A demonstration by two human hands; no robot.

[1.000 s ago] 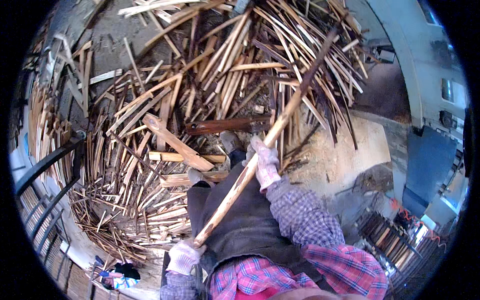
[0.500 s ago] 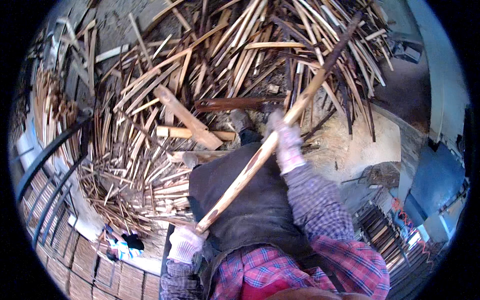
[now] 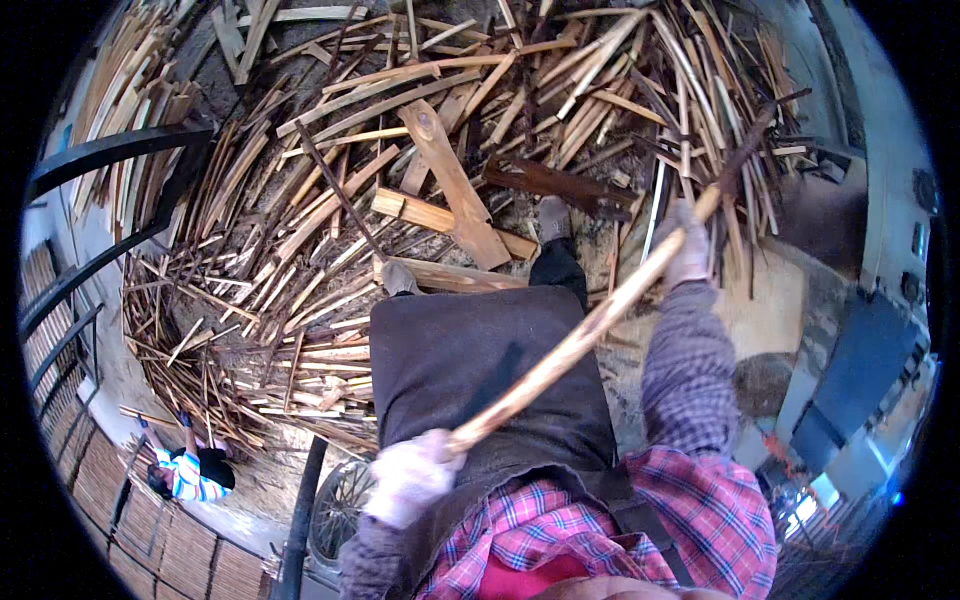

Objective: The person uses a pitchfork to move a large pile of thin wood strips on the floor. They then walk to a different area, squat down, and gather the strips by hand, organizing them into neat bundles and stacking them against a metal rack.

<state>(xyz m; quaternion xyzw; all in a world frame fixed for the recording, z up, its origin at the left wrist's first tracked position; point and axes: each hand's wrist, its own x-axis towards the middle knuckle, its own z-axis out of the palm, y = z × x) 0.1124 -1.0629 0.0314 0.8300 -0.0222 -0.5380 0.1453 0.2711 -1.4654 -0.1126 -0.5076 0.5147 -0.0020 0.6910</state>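
Note:
A long wooden stick [image 3: 585, 335] slants across my lap, pale and stripped along most of its length, with dark bark towards its far right end. My left hand [image 3: 415, 475], in a pale knitted glove, is closed on its near end. Farther up, just below the dark stretch, my right hand [image 3: 688, 245] is wrapped round the stick, gloved too and slightly blurred. A dark apron [image 3: 480, 345] covers my lap beneath it.
Heaps of long wood strips [image 3: 310, 230] spread ahead and to the left. A wide plank [image 3: 450, 180] and a dark board [image 3: 560, 185] lie before my feet. Black metal bars [image 3: 110, 160] stand at left. A person in a striped shirt [image 3: 195, 475] bends over strips at lower left.
My right hand has moved farther up the stick, away from my left hand. The stick sits farther right and lies at a flatter slant. My view has shifted, too.

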